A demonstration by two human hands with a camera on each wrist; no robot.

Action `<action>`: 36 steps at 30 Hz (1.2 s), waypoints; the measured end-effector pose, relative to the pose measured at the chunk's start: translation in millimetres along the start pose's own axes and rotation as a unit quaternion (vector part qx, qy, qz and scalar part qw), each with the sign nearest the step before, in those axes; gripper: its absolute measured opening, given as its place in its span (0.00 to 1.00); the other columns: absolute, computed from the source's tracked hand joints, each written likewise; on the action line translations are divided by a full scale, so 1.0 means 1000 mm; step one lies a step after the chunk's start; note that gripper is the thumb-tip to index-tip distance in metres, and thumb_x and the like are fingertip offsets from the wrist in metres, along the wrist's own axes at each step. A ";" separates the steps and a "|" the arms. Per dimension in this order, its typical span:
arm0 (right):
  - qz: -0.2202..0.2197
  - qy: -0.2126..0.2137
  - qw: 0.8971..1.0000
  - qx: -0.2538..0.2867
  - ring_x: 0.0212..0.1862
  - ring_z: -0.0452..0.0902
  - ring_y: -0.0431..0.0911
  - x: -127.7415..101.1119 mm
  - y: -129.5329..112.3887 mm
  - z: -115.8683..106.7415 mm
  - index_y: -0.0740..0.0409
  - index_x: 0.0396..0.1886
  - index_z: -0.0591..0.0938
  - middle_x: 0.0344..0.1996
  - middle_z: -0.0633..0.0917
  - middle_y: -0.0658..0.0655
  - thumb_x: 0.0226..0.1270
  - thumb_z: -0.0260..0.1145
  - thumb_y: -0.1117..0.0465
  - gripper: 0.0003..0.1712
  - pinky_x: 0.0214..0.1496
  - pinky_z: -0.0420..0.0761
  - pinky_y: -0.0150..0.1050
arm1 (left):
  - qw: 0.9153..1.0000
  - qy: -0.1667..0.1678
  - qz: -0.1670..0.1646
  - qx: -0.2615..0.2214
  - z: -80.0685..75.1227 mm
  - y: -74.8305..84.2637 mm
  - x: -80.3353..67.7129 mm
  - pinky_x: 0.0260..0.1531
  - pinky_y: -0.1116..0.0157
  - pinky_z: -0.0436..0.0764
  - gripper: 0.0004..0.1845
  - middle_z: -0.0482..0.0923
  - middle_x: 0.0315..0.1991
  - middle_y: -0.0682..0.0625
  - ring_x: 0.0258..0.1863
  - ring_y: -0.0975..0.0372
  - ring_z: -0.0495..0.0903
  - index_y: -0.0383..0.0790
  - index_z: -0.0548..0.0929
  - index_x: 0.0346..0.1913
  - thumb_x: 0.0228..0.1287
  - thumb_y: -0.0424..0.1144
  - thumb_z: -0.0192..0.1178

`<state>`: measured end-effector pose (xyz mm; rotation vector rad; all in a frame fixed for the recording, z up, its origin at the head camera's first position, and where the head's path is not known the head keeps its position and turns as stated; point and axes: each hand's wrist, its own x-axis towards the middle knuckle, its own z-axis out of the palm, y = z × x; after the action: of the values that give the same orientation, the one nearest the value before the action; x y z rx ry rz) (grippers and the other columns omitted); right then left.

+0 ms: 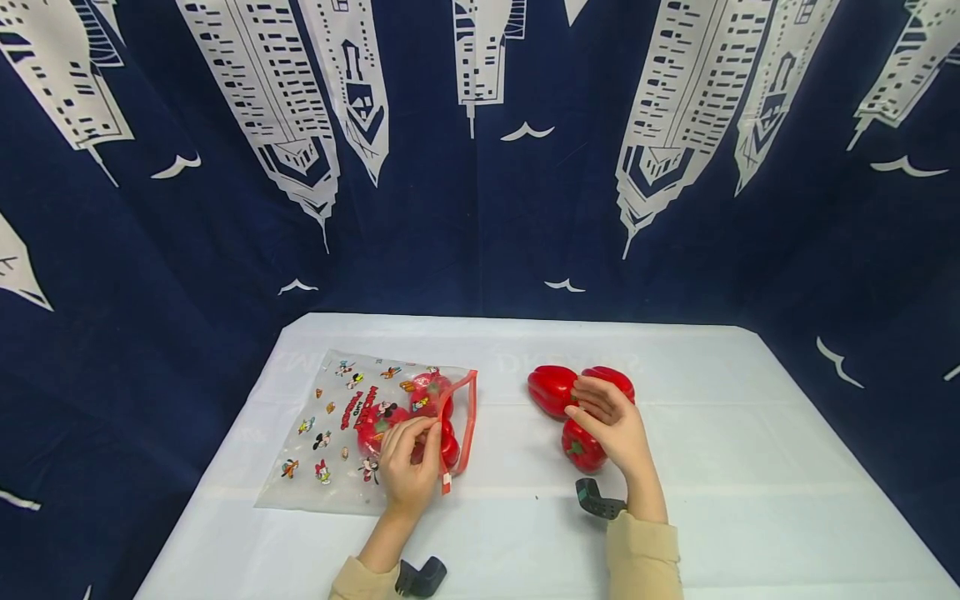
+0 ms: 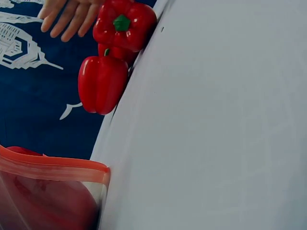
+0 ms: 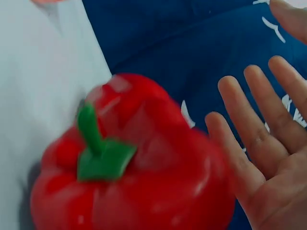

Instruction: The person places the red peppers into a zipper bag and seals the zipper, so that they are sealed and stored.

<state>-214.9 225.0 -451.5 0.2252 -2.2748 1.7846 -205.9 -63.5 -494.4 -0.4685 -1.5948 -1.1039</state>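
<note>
A clear zip bag [image 1: 330, 433] with cartoon prints and a red zip edge [image 1: 472, 417] lies on the left of the table. Several red bell peppers [image 1: 448, 446] are inside it, and its mouth gapes to the right. My left hand [image 1: 407, 471] pinches the near side of that mouth between thumb and fingers. Three loose peppers sit together to the right: one at back left [image 1: 551, 390], one behind my hand [image 1: 611, 377] and one in front [image 1: 582, 447]. Beside and over them is my right hand [image 1: 618, 429], fingers extended, holding nothing; the right wrist view shows its open palm near a pepper [image 3: 158, 187].
A white cloth covers the table [image 1: 750, 467]. Behind and around it hangs a dark blue curtain [image 1: 480, 217] with white building prints. Black wrist camera mounts are on the left wrist [image 1: 423, 577] and right wrist [image 1: 600, 502].
</note>
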 end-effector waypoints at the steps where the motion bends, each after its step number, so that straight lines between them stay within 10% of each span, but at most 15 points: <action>1: 0.009 0.002 1.000 -0.010 0.55 0.74 0.49 -0.001 0.001 -0.002 0.59 0.59 0.73 0.54 0.78 0.59 0.57 0.70 0.59 0.30 0.55 0.73 0.33 | 1.000 0.000 0.000 0.000 0.000 0.000 0.000 0.33 0.65 0.70 0.11 0.83 0.31 0.42 0.26 0.55 0.77 0.31 0.84 0.33 0.42 0.21 0.67; 18: 0.051 0.032 0.997 -0.045 0.56 0.72 0.54 -0.006 0.019 -0.007 0.60 0.54 0.78 0.52 0.80 0.61 0.62 0.67 0.59 0.22 0.47 0.73 0.25 | 1.000 -0.003 -0.006 0.005 -0.001 0.003 0.001 0.34 0.64 0.70 0.10 0.83 0.31 0.43 0.27 0.55 0.78 0.32 0.84 0.34 0.44 0.22 0.67; 27: 0.106 -0.028 0.993 -0.041 0.63 0.61 0.54 -0.006 0.026 -0.010 0.59 0.59 0.75 0.58 0.74 0.61 0.60 0.68 0.58 0.27 0.54 0.74 0.51 | 1.000 -0.006 -0.009 0.010 -0.001 0.005 0.002 0.34 0.65 0.70 0.09 0.83 0.32 0.44 0.27 0.56 0.77 0.33 0.84 0.34 0.46 0.23 0.66; 36: 0.157 -0.059 0.984 -0.056 0.64 0.59 0.56 -0.004 0.042 -0.014 0.51 0.63 0.71 0.62 0.69 0.60 0.58 0.69 0.52 0.33 0.52 0.76 0.50 | 1.000 -0.002 -0.002 0.009 -0.001 0.003 0.001 0.34 0.64 0.70 0.10 0.83 0.31 0.43 0.27 0.55 0.78 0.32 0.84 0.33 0.44 0.23 0.67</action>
<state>-221.1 248.6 -489.1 -0.0542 -2.6075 1.8183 -203.8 -63.3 -492.0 -0.4564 -1.6085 -1.0923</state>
